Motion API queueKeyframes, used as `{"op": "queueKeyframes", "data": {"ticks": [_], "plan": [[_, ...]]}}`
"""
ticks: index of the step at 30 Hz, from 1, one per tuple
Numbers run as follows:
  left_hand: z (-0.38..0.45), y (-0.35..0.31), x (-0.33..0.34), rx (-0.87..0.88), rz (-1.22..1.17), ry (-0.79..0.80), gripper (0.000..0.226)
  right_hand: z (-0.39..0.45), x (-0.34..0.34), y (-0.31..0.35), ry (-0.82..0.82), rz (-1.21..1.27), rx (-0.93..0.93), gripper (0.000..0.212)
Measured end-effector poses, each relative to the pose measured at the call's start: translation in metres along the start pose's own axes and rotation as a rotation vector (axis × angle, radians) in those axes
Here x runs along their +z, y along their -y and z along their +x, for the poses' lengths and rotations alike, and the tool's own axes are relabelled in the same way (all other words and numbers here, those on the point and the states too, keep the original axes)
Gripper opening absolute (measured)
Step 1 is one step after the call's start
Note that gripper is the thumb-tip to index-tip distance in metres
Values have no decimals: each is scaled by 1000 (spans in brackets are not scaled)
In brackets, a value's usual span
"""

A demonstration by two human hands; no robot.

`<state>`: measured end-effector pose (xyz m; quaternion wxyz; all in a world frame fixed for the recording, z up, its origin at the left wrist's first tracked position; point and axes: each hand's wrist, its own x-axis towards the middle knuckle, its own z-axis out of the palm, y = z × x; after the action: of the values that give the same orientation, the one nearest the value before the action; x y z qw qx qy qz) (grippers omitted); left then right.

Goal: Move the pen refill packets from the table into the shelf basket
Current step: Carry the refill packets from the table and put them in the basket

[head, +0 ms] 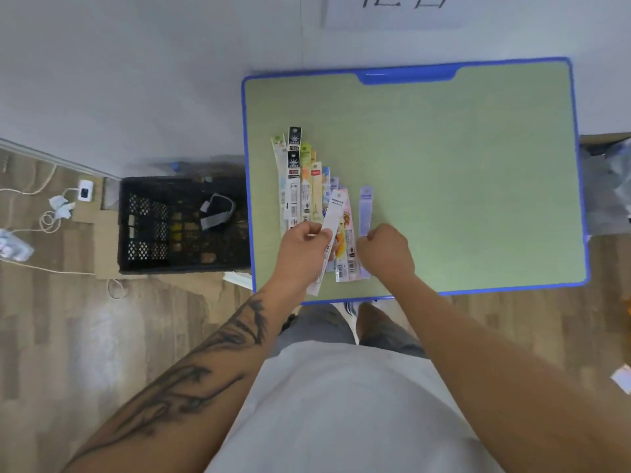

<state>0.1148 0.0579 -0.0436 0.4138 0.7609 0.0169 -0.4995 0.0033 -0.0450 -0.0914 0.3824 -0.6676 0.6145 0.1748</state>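
left of the table point(478, 148) a black basket point(184, 223) sat on the floor. on the table's near-left part lay a fanned row of pen refill packets point(300, 186). the left hand point(304, 249) pinched a white packet point(329, 230) above that row. the right hand point(386, 250), just right of the row, was clenched at a lilac packet point(365, 206); whether it gripped it could not be told.

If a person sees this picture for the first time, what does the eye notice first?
First, the fan of colourful refill packets on the left part of the green table. The left hand holds a white packet above them, the right hand curled beside it. A black crate stands left of the table.
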Motion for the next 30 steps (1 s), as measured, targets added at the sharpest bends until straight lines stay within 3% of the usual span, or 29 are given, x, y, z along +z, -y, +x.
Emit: {"op": "queueKeyframes", "data": {"ticks": [3, 7, 11, 17, 22, 30], "plan": [[-5, -2, 13, -12, 37, 43, 11, -9, -11, -20, -74, 279, 81, 28], [-18, -5, 47, 20, 140, 120, 22, -34, -35, -56, -207, 577, 134, 7], [-40, -6, 98, 80, 263, 239, 20, -65, -66, -112, -307, 803, 162, 9], [-103, 12, 204, 174, 410, 395, 23, -124, -95, -232, -386, 1157, 283, 20], [-194, 56, 304, 137, 465, 537, 15, -185, -99, -352, -451, 1439, 358, 25], [-316, 129, 439, 229, 586, 758, 20, -269, -123, -504, -602, 1709, 276, 11]]}}
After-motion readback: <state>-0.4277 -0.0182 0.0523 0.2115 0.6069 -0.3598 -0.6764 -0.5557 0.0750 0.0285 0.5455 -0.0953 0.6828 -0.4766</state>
